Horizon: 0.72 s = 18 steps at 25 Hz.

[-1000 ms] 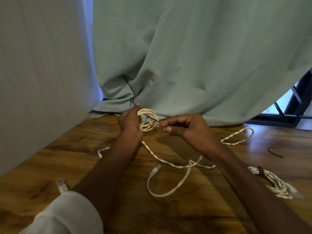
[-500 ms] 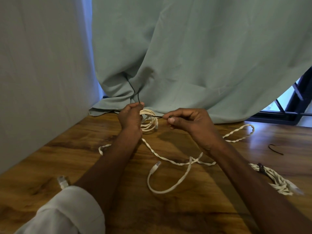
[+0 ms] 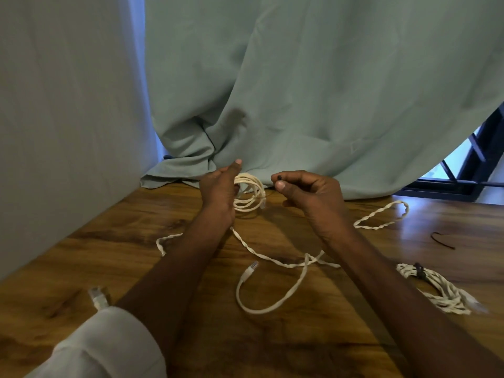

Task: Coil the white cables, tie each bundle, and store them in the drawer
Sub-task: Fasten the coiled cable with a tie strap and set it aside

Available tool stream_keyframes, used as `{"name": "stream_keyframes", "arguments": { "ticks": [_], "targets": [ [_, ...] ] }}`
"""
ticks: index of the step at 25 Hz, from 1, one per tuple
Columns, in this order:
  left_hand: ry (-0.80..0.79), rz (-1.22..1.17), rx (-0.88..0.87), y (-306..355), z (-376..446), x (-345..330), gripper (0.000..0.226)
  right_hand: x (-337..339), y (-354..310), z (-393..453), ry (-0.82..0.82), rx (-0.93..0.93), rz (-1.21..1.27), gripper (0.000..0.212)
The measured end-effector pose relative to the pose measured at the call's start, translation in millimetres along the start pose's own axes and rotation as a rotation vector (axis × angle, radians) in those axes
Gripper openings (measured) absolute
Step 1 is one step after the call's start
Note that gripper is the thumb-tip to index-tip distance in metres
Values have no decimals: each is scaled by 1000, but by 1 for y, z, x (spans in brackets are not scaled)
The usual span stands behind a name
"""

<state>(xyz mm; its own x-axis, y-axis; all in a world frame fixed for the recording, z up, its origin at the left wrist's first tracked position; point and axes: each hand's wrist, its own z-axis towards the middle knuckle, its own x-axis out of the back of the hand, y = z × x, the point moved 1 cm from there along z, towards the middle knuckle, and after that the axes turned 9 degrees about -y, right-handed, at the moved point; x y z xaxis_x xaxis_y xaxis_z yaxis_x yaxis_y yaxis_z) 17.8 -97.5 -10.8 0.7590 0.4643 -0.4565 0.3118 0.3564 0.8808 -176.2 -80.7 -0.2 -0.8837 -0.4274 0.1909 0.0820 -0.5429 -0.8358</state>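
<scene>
White coil [image 3: 247, 192]: small bundle of cable loops, held above the far part of the wooden table [image 3: 272, 336], close to the curtain hem
Left hand [image 3: 218, 188]: fingers curled round the coil's left side, thumb pointing up
Right hand [image 3: 308, 192]: thumb and forefinger pinched together on a small dark tip, just right of the coil; whether a tie runs from it to the coil, I cannot tell
Loose cable [image 3: 275, 268]: trails from the coil across the table, plug end lying free
Tied bundle [image 3: 433, 287]: lies to the right, dark tie round it
Dark tie [image 3: 441, 240]: lies alone, far right
Curtain [image 3: 313, 91]: pale green, hem resting on the table
</scene>
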Motion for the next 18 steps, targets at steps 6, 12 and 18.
{"name": "stream_keyframes", "arguments": {
  "ticks": [6,12,18],
  "targets": [
    [-68,24,6,-6,-23,-20,30,-5,9,-1,161,-70,-5,16],
    [-158,77,159,-22,-31,-30,37,-1,13,1,326,-126,82,14],
    [-218,-112,388,-29,-24,-30,40,-2,10,1,310,-62,-53,14]
  ]
}}
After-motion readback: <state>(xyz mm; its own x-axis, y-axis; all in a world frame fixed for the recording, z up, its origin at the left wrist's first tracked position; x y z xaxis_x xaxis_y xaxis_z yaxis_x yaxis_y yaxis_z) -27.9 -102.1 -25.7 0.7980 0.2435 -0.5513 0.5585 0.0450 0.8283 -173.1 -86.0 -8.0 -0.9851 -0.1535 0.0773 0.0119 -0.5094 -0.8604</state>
